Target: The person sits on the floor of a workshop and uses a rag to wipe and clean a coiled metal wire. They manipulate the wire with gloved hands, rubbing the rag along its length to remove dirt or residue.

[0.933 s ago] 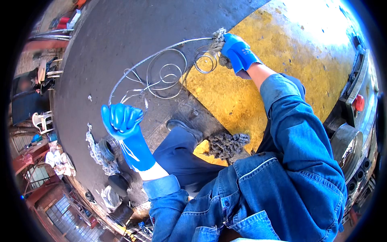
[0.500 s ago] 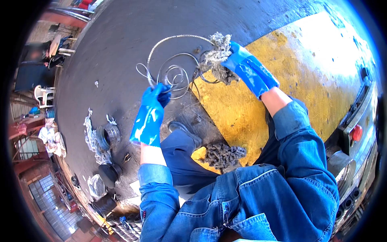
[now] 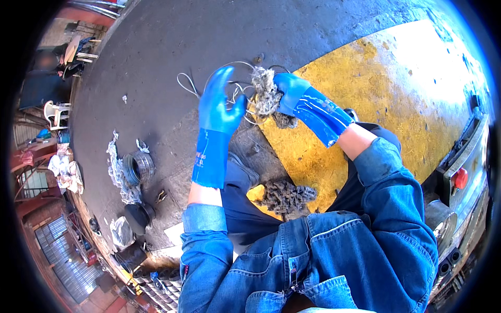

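Both of my hands wear long blue gloves. My right hand (image 3: 291,94) is closed around a ragged grey wad of fibre (image 3: 265,91), which looks like cotton waste. My left hand (image 3: 222,107) stands open just left of the wad, thumb and fingers spread, with no object in its grasp. Loops of a thin metal wire rope (image 3: 237,63) run behind the left hand and to the wad; where the rope passes through the right hand is hidden. A darker shaggy fibre clump (image 3: 286,198) lies between my legs.
A worn yellow sheet (image 3: 376,104) covers the floor at right. Left of me sit a wire spool (image 3: 142,166), pale rags (image 3: 116,167), a black round piece (image 3: 138,218) and a plastic bag (image 3: 122,235). A red button (image 3: 460,178) shows at far right, a white chair (image 3: 55,113) at far left.
My left hand has let go of the wire rope and opened, rising toward the wad. The right hand has come down and left with the wad, and the rope loops have dropped closer together.
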A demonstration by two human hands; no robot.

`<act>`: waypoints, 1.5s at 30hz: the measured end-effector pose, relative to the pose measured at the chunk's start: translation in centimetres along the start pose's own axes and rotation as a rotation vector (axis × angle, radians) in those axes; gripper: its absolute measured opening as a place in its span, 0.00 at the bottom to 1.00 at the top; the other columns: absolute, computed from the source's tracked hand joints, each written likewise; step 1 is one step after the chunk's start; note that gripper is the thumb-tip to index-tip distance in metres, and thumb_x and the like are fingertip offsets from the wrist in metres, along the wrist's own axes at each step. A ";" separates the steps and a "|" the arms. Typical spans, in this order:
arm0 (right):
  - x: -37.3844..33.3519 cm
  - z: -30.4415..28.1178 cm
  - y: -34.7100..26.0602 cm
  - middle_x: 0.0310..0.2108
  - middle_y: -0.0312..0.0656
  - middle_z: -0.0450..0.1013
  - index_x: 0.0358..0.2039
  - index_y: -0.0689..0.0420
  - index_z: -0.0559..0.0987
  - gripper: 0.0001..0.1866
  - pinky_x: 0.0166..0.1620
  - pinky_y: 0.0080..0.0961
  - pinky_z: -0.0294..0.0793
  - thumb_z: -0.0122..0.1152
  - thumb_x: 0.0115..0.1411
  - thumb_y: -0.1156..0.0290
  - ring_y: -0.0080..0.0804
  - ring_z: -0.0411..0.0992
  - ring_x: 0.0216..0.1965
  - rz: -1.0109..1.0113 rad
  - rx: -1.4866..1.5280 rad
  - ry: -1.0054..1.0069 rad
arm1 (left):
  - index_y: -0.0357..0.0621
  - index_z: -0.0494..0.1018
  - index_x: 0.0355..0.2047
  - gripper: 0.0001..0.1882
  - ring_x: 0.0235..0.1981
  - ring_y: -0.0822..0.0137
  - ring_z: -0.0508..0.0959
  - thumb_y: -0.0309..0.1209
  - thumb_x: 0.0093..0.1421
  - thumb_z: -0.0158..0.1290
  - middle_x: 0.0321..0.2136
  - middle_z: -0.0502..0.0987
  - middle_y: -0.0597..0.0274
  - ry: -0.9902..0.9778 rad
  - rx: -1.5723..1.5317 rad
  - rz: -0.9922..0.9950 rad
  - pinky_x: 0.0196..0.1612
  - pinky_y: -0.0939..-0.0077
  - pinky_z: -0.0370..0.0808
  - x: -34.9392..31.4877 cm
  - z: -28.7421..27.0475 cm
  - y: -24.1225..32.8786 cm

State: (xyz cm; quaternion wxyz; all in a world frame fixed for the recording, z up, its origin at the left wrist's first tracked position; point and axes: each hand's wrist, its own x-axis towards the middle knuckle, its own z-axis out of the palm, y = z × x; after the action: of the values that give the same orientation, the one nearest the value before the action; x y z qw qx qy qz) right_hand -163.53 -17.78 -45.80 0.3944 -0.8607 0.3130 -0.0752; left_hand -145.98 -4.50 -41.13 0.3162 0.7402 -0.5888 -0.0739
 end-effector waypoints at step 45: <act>5.7 0.9 -0.4 0.34 0.40 0.81 0.38 0.45 0.84 0.11 0.34 0.40 0.79 0.64 0.52 0.69 0.45 0.80 0.36 -0.613 -0.871 -0.358 | 0.44 0.79 0.22 0.09 0.20 0.56 0.78 0.36 0.53 0.63 0.19 0.77 0.51 -0.256 -0.057 -0.134 0.25 0.67 0.72 -6.2 -5.0 2.8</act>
State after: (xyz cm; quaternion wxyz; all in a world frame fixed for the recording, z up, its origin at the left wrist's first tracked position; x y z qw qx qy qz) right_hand -158.46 -20.38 -46.79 0.0096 -0.9950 -0.0209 0.0971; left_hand -147.74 2.77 -37.22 0.2537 0.7531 -0.5711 -0.2055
